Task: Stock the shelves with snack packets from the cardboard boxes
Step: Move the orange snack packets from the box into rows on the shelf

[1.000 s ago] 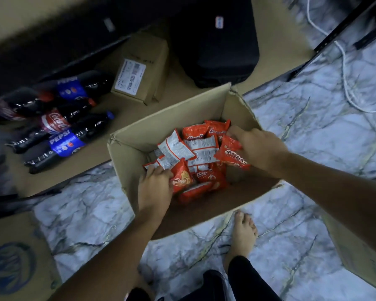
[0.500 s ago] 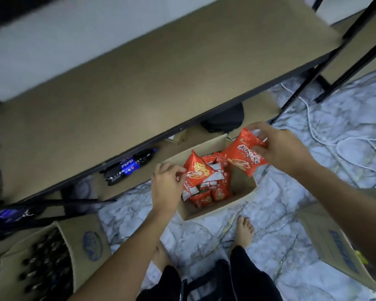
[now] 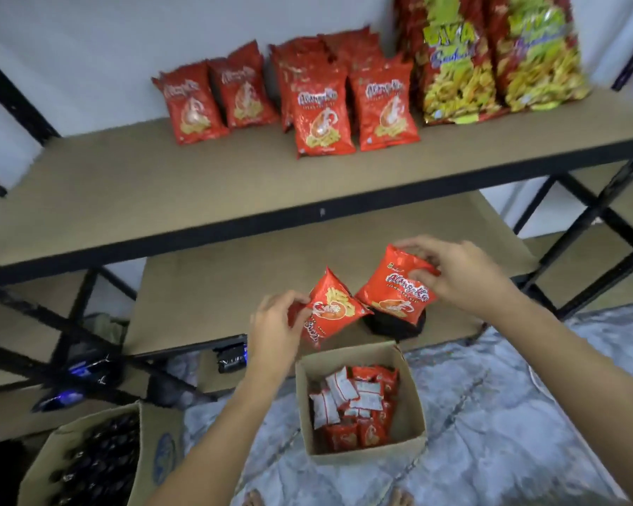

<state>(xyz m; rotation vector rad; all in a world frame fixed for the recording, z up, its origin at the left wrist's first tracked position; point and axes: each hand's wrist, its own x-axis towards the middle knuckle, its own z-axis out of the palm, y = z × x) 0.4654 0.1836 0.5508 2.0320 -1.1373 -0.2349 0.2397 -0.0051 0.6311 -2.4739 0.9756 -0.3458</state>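
Two red prawn-cracker packets are held in the air above the open cardboard box (image 3: pixel 362 403) on the marbled floor (image 3: pixel 508 414). The left hand (image 3: pixel 276 325) pinches the left packet (image 3: pixel 329 310) by its side edge, fingers curled on it, so it hangs tilted with one corner up. The right hand (image 3: pixel 457 273) grips the right packet (image 3: pixel 397 290) at its top corner, thumb on the printed face and fingers curled over the edge. The two packets nearly touch.

Inside the box lie more packets (image 3: pixel 355 410), some red side up, some showing white backs.

Beyond the box a lower shelf (image 3: pixel 234 294) carries a dark object, partly hidden behind the right packet. Higher above the box, the upper shelf (image 3: pixel 198 188) holds upright rows of the same red packets (image 3: pixel 322 118), with larger yellow-and-green snack bags (image 3: pixel 454 67) beside them. Left of the box stands another carton (image 3: pixel 154 451) filled with dark bottles (image 3: pixel 96 465).
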